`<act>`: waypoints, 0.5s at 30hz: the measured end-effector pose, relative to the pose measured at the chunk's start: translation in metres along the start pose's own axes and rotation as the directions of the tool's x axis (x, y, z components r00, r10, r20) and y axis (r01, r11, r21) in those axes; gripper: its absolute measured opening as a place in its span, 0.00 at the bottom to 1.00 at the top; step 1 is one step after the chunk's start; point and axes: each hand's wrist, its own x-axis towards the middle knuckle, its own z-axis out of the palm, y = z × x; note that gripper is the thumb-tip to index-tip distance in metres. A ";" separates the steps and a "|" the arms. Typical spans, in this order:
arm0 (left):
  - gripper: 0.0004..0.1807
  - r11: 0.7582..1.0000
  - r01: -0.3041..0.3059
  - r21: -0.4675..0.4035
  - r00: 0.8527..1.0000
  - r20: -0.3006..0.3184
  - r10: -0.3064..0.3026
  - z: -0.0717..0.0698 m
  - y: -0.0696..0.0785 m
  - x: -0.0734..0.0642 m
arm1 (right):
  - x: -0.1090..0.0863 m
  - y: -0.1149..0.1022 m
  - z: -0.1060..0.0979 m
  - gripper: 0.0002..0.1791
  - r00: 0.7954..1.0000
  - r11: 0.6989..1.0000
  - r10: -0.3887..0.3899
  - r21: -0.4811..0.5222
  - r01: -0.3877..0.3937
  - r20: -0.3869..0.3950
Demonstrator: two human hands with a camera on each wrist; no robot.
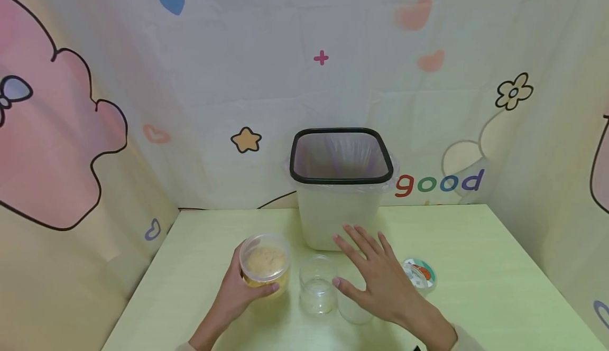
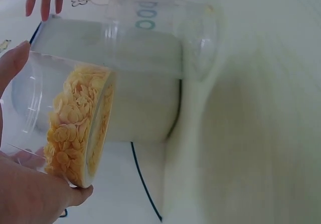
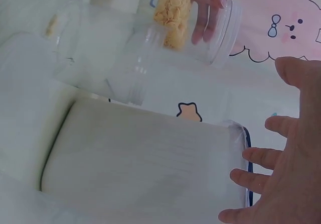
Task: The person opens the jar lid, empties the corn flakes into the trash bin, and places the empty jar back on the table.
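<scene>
A clear plastic jar partly filled with yellow flakes is gripped by my left hand, thumb in front and fingers around the far side. It appears raised off the table. Just to its right stands a clear jar. Beside that, partly hidden by my right hand, is another clear container. The right hand hovers over it with fingers spread, holding nothing. In the right wrist view its fingers are apart and straight.
Behind the jars, against the printed curtain, stands a pale bin with a black rim and a thin plastic liner. Round lids, one with a coloured label, lie on the pale green table right of the right hand.
</scene>
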 end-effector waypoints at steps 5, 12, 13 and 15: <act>0.59 0.999 -0.028 -0.022 1.000 -0.001 0.028 0.008 0.018 0.000 | 0.005 0.000 -0.006 0.41 1.000 1.000 -0.019 -0.006 0.019 -0.024; 0.59 0.998 -0.057 -0.019 0.998 0.009 0.058 0.019 0.038 0.000 | 0.013 -0.002 -0.017 0.41 0.998 0.999 -0.049 0.004 0.049 -0.038; 0.59 0.998 -0.065 -0.007 0.998 0.007 0.065 0.021 0.041 0.000 | 0.014 -0.003 -0.019 0.41 0.998 0.999 -0.051 0.006 0.051 -0.038; 0.59 0.997 -0.080 0.010 0.997 0.005 0.080 0.025 0.045 0.001 | 0.017 -0.003 -0.022 0.41 0.998 0.998 -0.056 0.009 0.057 -0.041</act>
